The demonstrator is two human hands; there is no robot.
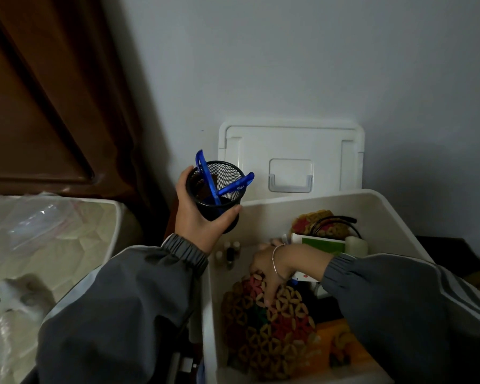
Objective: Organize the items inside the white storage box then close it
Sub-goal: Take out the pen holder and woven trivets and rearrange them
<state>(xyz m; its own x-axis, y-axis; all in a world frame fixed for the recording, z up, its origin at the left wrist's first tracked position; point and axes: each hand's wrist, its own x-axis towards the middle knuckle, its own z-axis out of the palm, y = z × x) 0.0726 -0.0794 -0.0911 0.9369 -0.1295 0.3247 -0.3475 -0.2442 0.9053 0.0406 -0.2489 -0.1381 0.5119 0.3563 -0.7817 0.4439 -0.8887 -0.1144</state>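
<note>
White storage box [366, 206] sat open at about five o'clock in the view, its lid [290, 151] propped upright against the wall at twelve o'clock behind it. Left hand [203, 217] was clenched around a black mesh pen cup [219, 189] holding blue pens [233, 185], lifted just outside the box's far-left corner. Right hand [269, 270] reached down inside, fingers pressed on a woven flower-pattern mat [269, 336]; whether it gripped the mat I could not tell. Small bottles [230, 250] stood by the left wall. The cup lay at ten o'clock from the right hand, so the left hand seemed nearer for setting it upright inside.
</note>
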